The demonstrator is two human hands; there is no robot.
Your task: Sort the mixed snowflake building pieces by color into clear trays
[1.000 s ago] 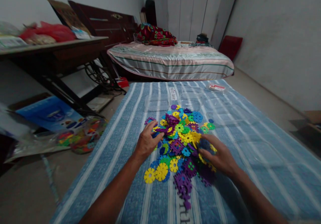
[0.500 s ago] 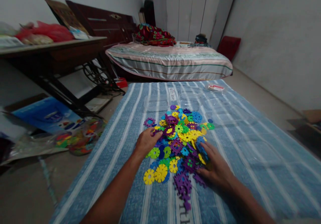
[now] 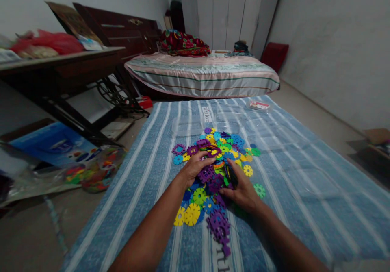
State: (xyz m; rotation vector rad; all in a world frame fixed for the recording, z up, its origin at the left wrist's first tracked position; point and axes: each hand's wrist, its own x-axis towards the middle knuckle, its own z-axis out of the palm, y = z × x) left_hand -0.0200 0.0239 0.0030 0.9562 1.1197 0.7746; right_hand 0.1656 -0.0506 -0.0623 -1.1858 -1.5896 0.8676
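Observation:
A heap of plastic interlocking pieces (image 3: 199, 196) lies on a blue striped cloth (image 3: 146, 174): notched discs in yellow, green and blue, and purple square pieces. My left hand (image 3: 195, 168) rests on the heap's left side, fingers reaching over purple squares (image 3: 207, 174). Across from it, my right hand (image 3: 243, 188) lies against the right side, thumb and fingers apart with pieces between them. Its farther fingers are partly hidden. A purple cluster (image 3: 218, 225) lies at the near end. One green disc (image 3: 260, 190) sits apart, right of my right hand.
Clear plastic trays (image 3: 187, 126) lie beyond the heap and to its right, with a small clear box (image 3: 258, 105) at the far edge. Left on the floor are a blue carton (image 3: 57, 144) and a bag of colourful pieces (image 3: 103, 170). A bed (image 3: 201, 75) stands beyond.
Both hands have moved inward over the heap, closer together. Pieces between them have shifted and bunched toward the middle; a green disc now shows alone on the right.

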